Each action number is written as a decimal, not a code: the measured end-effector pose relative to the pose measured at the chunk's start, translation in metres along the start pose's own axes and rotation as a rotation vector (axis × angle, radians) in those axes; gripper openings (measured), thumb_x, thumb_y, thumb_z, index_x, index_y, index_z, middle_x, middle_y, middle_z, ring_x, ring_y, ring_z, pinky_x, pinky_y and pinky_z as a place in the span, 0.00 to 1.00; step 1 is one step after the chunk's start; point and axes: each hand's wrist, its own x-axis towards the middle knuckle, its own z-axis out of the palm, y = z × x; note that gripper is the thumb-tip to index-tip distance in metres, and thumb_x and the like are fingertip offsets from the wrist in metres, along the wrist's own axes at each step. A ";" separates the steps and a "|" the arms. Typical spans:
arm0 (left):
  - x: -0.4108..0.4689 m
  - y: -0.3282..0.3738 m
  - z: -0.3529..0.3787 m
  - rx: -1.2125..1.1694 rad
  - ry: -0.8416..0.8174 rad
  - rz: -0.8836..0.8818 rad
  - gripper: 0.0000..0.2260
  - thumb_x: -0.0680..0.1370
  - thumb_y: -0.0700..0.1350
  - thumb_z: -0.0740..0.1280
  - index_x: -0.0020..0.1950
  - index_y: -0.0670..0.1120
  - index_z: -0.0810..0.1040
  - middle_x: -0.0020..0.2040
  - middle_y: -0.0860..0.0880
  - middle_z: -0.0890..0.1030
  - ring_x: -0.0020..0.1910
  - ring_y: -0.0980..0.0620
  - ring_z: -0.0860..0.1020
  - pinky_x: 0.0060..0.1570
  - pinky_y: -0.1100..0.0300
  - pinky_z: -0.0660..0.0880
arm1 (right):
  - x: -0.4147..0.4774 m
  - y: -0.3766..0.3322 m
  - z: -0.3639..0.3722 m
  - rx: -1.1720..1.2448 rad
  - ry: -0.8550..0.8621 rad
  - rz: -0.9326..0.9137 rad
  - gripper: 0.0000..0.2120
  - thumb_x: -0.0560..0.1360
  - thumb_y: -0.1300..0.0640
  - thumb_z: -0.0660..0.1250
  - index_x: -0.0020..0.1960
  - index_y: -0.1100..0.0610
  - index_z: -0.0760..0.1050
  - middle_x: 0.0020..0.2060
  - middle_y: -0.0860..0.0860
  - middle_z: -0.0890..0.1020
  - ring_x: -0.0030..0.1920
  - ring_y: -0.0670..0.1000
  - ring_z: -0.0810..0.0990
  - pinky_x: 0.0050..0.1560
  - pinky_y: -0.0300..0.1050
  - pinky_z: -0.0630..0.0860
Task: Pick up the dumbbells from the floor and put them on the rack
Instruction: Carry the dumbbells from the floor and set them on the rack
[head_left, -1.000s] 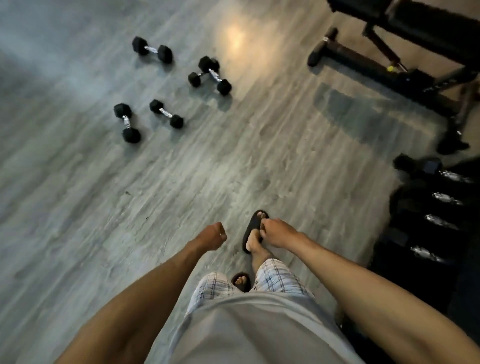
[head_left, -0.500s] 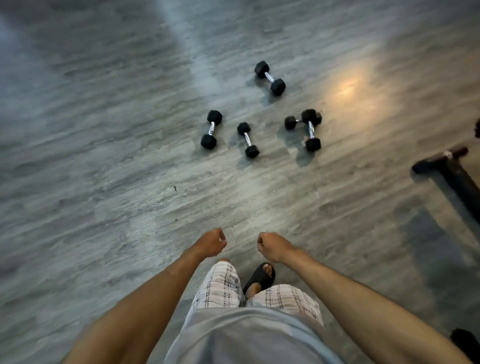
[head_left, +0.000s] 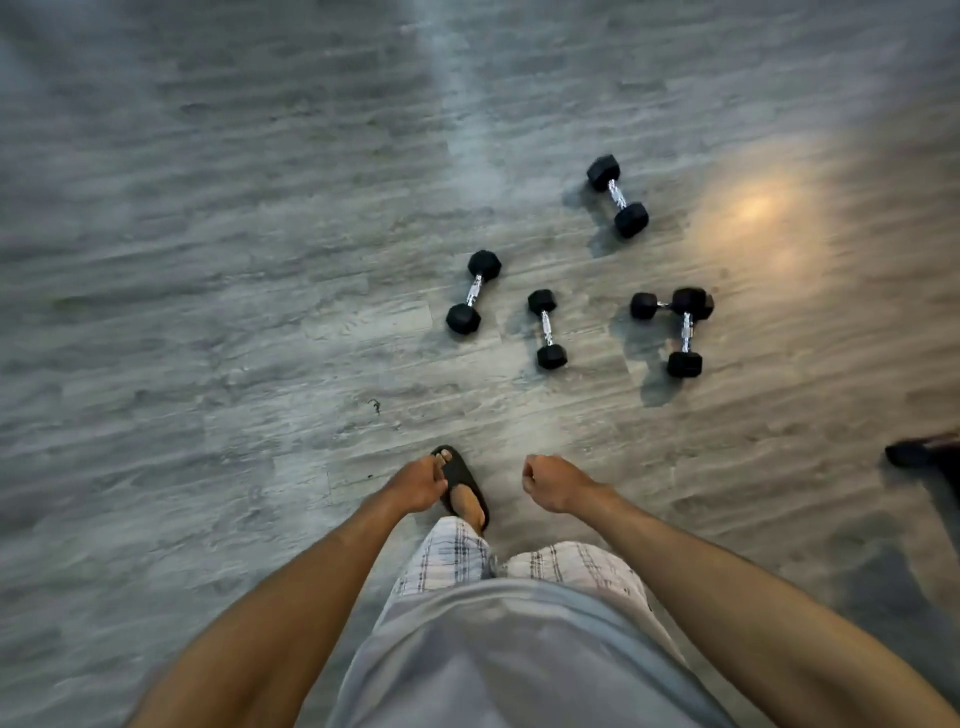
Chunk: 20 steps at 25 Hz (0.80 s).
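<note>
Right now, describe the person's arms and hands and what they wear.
The left arm and right arm are bare, no sleeves in view. The left hand and right hand show no gloves, watch or bands. Also worn: a light grey shirt, plaid shorts, a black sandal.

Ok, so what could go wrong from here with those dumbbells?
1. The sandal leaves the toes bare, so a dropped dumbbell could injure them.
2. The right pair of dumbbells appears to touch; lifting one may knock or roll the other.
</note>
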 end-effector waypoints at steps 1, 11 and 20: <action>0.009 0.007 -0.021 0.006 -0.012 0.003 0.05 0.79 0.44 0.63 0.53 0.43 0.74 0.54 0.38 0.81 0.53 0.42 0.80 0.52 0.50 0.77 | 0.014 -0.010 -0.019 -0.007 -0.003 0.004 0.10 0.79 0.56 0.57 0.52 0.60 0.75 0.51 0.59 0.81 0.52 0.60 0.78 0.49 0.52 0.74; 0.130 0.065 -0.174 0.149 -0.070 -0.037 0.09 0.79 0.45 0.63 0.56 0.42 0.75 0.56 0.40 0.80 0.55 0.42 0.80 0.54 0.50 0.78 | 0.145 -0.064 -0.160 0.139 0.058 -0.025 0.10 0.78 0.56 0.58 0.45 0.59 0.75 0.50 0.62 0.81 0.53 0.62 0.79 0.46 0.48 0.69; 0.265 0.194 -0.279 0.347 -0.168 0.024 0.10 0.79 0.46 0.63 0.58 0.43 0.75 0.55 0.40 0.81 0.54 0.42 0.80 0.55 0.49 0.79 | 0.273 -0.043 -0.279 0.320 0.021 0.082 0.12 0.77 0.55 0.59 0.52 0.61 0.77 0.50 0.59 0.83 0.51 0.62 0.81 0.51 0.52 0.77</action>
